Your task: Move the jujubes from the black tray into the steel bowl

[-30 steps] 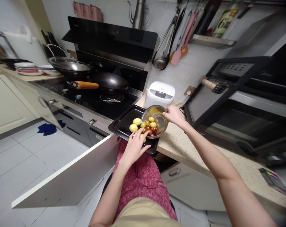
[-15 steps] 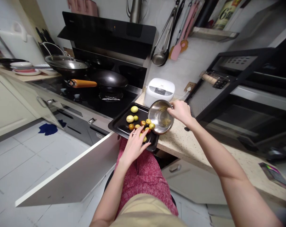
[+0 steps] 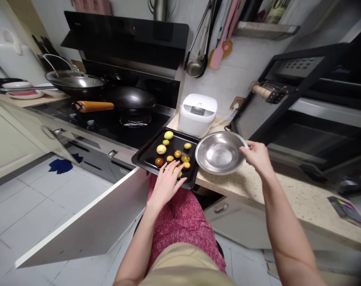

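A black baking tray point(image 3: 144, 158) lies at the counter's front edge, with several small round fruits point(image 3: 161, 149) spread over it, yellow-green to reddish brown. My left hand point(image 3: 167, 178) is over the tray's near side, fingers apart, its fingertips among the fruits; some fruit is partly hidden beneath them. My right hand point(image 3: 258, 155) pinches the right rim of a shiny metal bowl point(image 3: 220, 153), which is tilted slightly and shows no fruit inside. The bowl is just right of the tray, above the speckled counter point(image 3: 290, 198).
A white rice cooker point(image 3: 197, 115) stands behind the tray. To the left is a black stove point(image 3: 109, 123) with a lidded pan point(image 3: 76, 81) and a dark wok point(image 3: 131, 97). A cabinet door point(image 3: 88, 218) hangs open by my legs. An oven point(image 3: 332, 139) stands right.
My right hand has moved the bowl right, away from the tray, and turned it more level. The fruits have spread apart on the tray. My left hand stays over them.
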Demonstrator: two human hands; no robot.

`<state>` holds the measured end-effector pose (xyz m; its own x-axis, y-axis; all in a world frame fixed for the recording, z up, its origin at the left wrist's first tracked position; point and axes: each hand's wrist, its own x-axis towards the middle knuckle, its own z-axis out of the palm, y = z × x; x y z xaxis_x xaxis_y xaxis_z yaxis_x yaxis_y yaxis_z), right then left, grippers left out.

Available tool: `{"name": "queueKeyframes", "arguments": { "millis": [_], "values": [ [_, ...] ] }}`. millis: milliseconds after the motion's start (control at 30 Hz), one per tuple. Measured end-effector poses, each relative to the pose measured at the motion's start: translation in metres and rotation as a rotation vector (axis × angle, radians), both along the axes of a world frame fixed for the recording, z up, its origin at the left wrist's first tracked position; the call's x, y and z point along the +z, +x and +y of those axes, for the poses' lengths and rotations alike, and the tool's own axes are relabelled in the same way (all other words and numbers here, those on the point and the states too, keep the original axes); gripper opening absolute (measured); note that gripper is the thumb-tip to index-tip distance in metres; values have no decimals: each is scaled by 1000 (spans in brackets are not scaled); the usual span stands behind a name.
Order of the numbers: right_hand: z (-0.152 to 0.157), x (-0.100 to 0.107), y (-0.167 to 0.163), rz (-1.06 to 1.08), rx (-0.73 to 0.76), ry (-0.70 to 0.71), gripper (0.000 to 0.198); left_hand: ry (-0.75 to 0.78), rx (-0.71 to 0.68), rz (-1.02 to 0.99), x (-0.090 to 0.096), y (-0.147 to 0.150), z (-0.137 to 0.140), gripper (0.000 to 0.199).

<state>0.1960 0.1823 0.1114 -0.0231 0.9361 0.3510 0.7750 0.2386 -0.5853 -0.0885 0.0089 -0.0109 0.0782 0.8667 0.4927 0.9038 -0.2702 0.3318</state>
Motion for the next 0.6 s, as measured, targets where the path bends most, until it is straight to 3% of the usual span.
{"name": "queueKeyframes", "arguments": {
  "millis": [133, 233, 600],
  "values": [
    [-25, -33, 19, 352, 2, -222, 22, -24, 21, 23, 1, 1, -1, 45],
    [-40, -51, 24, 476, 33, -325, 17, -35, 33, 34, 2, 2, 0, 45],
    [-65, -92, 30, 626, 13, -389, 25, -37, 15, -12, 7, 4, 5, 44]
  ]
}}
